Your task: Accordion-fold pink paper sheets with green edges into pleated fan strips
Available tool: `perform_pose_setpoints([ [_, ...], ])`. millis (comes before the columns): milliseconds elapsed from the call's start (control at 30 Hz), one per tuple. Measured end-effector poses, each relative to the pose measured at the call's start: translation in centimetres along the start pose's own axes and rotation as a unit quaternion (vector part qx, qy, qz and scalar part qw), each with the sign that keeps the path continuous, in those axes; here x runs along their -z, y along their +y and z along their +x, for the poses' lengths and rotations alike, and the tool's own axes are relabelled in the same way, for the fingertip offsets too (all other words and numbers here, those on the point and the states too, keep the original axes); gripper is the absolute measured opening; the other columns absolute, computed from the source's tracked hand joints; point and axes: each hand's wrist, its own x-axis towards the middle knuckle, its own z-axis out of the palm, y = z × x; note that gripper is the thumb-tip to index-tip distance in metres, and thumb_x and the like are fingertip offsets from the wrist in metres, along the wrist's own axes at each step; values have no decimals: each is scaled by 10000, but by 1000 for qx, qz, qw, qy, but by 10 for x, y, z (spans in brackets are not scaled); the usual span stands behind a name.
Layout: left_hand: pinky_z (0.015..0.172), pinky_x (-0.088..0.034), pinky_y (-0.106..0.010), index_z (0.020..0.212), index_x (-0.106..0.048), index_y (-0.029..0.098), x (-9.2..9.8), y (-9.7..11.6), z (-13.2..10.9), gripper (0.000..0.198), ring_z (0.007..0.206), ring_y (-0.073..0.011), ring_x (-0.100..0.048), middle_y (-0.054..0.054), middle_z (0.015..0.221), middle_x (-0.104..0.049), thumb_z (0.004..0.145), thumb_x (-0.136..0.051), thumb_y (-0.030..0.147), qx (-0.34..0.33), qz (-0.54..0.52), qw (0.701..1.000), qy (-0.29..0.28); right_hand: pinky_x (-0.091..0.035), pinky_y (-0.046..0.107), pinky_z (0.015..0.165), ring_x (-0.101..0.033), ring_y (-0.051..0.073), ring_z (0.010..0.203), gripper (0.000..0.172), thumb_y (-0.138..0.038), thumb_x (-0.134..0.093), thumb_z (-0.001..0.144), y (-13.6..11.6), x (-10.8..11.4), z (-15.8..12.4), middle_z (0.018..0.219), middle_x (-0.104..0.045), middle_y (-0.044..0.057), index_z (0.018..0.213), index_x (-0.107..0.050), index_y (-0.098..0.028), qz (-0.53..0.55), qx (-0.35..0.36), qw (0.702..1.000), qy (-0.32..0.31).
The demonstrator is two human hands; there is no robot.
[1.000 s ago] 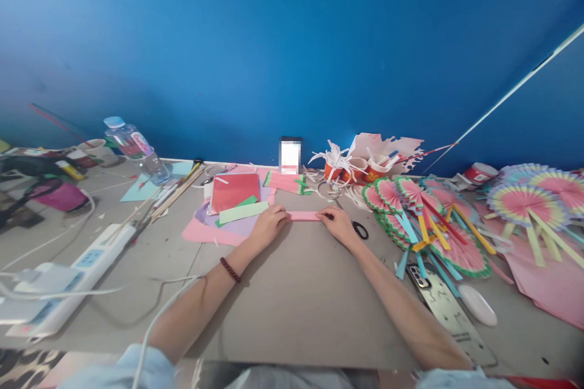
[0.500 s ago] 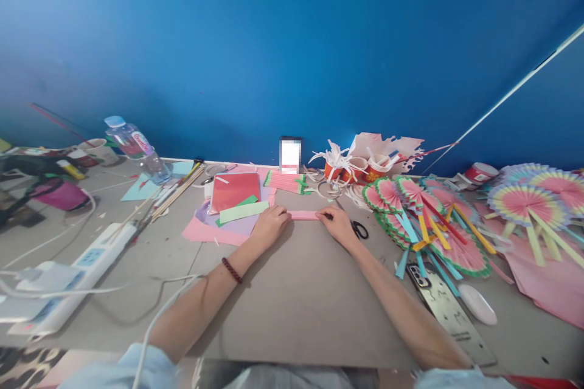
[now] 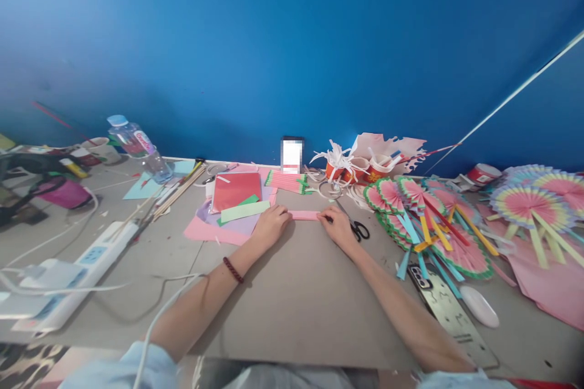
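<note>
A narrow pink paper strip (image 3: 305,215) lies flat on the grey table between my two hands. My left hand (image 3: 274,222) has its fingers curled down on the strip's left end. At the right end, the fingers of my right hand (image 3: 335,223) pinch the paper. Just right of that hand lie black-handled scissors (image 3: 361,230), partly hidden by it. Left of my left hand, a light green paper strip (image 3: 245,211) rests across a red sheet pack (image 3: 237,191). Behind the hands is a pleated pink paper piece with green edges (image 3: 286,181).
Folded paper fans (image 3: 422,219) with coloured tails spread at the right, near a phone (image 3: 451,310) and a white mouse (image 3: 480,306). Red paper cups (image 3: 360,169) hold white strips at the back. A power strip (image 3: 77,273), cables and a tilted bottle (image 3: 141,149) stand left.
The view has shifted very slightly. Both hands stay on the pink paper strip in nearly the same place.
</note>
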Motion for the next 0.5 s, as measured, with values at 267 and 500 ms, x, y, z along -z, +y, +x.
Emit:
perform_pose_setpoints([
  [267, 751, -429, -296, 900, -623, 178, 6, -1, 1, 207, 827, -163, -551, -52, 877, -611, 920, -448, 287, 41, -106, 993, 19, -425, 312, 765, -506, 188, 818, 181, -193, -529, 825, -6, 1, -5, 813, -577, 61, 752, -694, -183, -69, 40, 996, 27],
  [500, 705, -409, -293, 798, -615, 168, 11, 3, 2, 224, 778, -166, -527, -45, 804, -600, 918, -446, 255, 25, -65, 997, 13, -389, 279, 767, -487, 182, 852, 174, -140, -521, 851, -16, 1, -8, 862, -600, 67, 794, -682, -172, -165, 79, 983, 6],
])
